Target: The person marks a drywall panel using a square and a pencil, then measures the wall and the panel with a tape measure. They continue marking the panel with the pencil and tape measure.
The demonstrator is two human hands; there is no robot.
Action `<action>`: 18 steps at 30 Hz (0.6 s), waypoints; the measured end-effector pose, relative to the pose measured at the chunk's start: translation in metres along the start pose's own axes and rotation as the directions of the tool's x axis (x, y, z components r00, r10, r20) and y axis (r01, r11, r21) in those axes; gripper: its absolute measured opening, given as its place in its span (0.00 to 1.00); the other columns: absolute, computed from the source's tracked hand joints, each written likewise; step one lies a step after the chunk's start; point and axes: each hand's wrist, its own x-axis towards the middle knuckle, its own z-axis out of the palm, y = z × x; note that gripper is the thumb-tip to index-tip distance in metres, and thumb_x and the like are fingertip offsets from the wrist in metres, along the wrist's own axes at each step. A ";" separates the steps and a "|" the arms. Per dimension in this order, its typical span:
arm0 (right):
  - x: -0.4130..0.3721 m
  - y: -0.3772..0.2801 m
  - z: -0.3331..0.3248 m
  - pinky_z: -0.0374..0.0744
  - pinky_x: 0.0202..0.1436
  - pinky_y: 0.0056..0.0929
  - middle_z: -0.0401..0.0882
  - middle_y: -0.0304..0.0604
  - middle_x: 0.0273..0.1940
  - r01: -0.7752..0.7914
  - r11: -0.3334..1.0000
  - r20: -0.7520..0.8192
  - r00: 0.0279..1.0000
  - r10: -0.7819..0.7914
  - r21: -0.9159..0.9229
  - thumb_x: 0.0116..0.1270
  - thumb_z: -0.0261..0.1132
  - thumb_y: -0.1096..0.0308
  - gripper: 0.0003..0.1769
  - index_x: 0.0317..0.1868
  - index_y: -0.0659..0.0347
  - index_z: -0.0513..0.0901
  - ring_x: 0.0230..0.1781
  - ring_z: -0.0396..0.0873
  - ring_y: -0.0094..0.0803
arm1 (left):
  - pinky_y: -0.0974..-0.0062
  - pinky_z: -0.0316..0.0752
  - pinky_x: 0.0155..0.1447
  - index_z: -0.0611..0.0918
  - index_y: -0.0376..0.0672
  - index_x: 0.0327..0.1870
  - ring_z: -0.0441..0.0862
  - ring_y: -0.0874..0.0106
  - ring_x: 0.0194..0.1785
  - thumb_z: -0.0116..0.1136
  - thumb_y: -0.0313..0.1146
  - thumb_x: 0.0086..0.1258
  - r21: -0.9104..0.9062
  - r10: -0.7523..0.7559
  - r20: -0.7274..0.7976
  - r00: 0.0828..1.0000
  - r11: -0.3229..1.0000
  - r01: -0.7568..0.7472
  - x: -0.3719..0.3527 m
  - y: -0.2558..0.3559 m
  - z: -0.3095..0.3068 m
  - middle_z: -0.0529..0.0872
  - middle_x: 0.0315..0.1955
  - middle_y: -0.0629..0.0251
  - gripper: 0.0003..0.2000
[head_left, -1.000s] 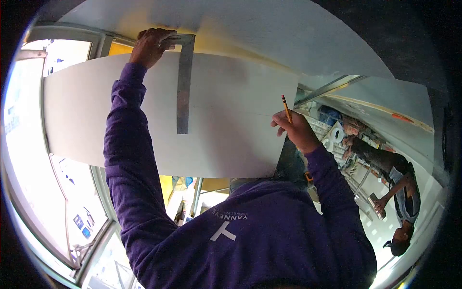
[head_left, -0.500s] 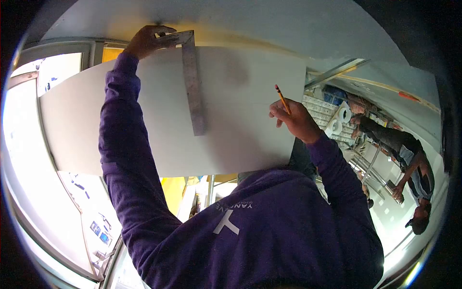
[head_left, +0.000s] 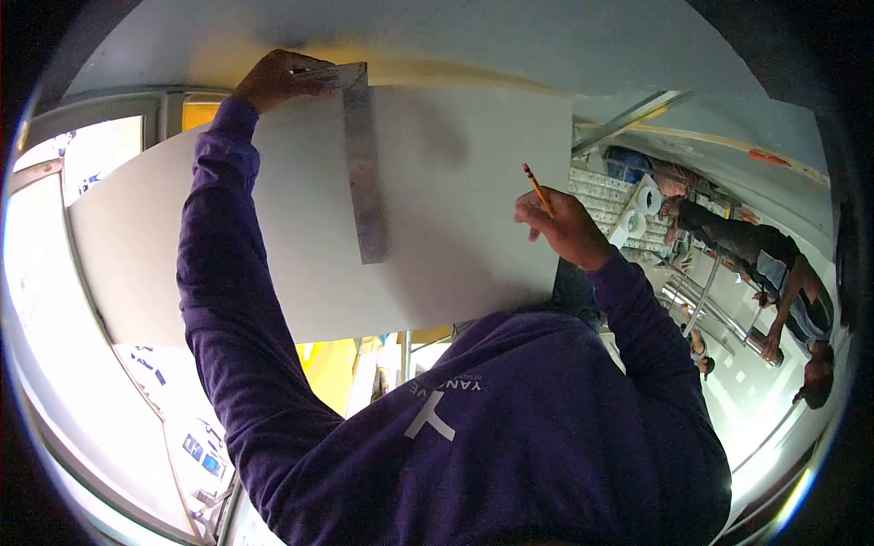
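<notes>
A metal try square point(head_left: 366, 182) lies on a large pale board point(head_left: 464, 246), its long blade running across the sheet toward me. At the board's far edge, my left hand point(head_left: 276, 80) is closed around the short arm of the square. My right hand point(head_left: 572, 232) hovers over the right part of the board with a yellow pencil point(head_left: 539, 189) between its curled fingers. The pencil's pinkish eraser end points up and away; its tip is hidden by the hand.
A grey wall point(head_left: 510, 45) rises behind the far edge. At right, another person point(head_left: 783, 264) stands near metal poles point(head_left: 706, 296), with white rolls point(head_left: 642, 209) close by. Bright window panes point(head_left: 55, 255) line the left side. Yellow material point(head_left: 328, 364) shows below the board.
The square's short arm has tilted slightly and its blade end sits a little nearer me. My left fingers have settled down over it. The pencil stays in my right hand.
</notes>
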 end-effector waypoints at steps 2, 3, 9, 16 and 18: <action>0.001 -0.002 0.005 0.79 0.34 0.28 0.79 0.38 0.31 -0.006 1.000 0.001 1.000 0.006 -0.007 0.72 0.62 0.54 0.19 0.43 0.66 0.79 0.28 0.78 0.25 | 0.71 0.78 0.58 0.85 0.38 0.50 0.85 0.66 0.50 0.77 0.48 0.51 0.047 0.013 0.011 1.000 0.999 -0.014 -0.001 0.007 -0.003 0.89 0.46 0.58 0.29; 0.002 -0.005 0.006 0.79 0.34 0.28 0.79 0.38 0.31 -0.007 1.000 0.006 1.000 0.007 -0.009 0.72 0.62 0.54 0.19 0.43 0.65 0.79 0.28 0.78 0.25 | 0.71 0.78 0.57 0.85 0.38 0.50 0.85 0.66 0.49 0.77 0.46 0.51 0.022 0.008 -0.016 1.000 1.000 -0.007 0.003 -0.002 -0.001 0.89 0.46 0.58 0.28; -0.002 -0.010 0.003 0.79 0.34 0.28 0.78 0.39 0.30 0.058 0.998 0.021 0.998 -0.057 -0.037 0.72 0.62 0.53 0.20 0.42 0.66 0.79 0.26 0.77 0.25 | 0.70 0.78 0.57 0.85 0.36 0.49 0.86 0.67 0.48 0.77 0.41 0.51 -0.056 0.072 -0.008 0.997 0.996 -0.073 -0.001 0.007 -0.002 0.89 0.45 0.58 0.26; 0.001 -0.015 0.008 0.79 0.34 0.28 0.79 0.39 0.30 0.070 0.997 0.044 0.997 -0.068 -0.033 0.72 0.62 0.54 0.19 0.42 0.66 0.79 0.26 0.77 0.25 | 0.71 0.78 0.58 0.85 0.37 0.50 0.86 0.66 0.47 0.76 0.41 0.52 0.047 0.041 -0.038 0.998 0.998 -0.039 -0.003 0.022 0.000 0.89 0.45 0.58 0.25; 0.000 -0.014 0.011 0.79 0.34 0.28 0.79 0.39 0.30 0.064 0.998 0.042 0.997 -0.063 -0.028 0.72 0.61 0.54 0.19 0.42 0.66 0.79 0.27 0.77 0.25 | 0.71 0.78 0.58 0.85 0.37 0.50 0.86 0.65 0.47 0.76 0.42 0.52 0.016 0.037 -0.044 0.998 0.999 -0.036 -0.004 0.024 0.001 0.89 0.44 0.59 0.25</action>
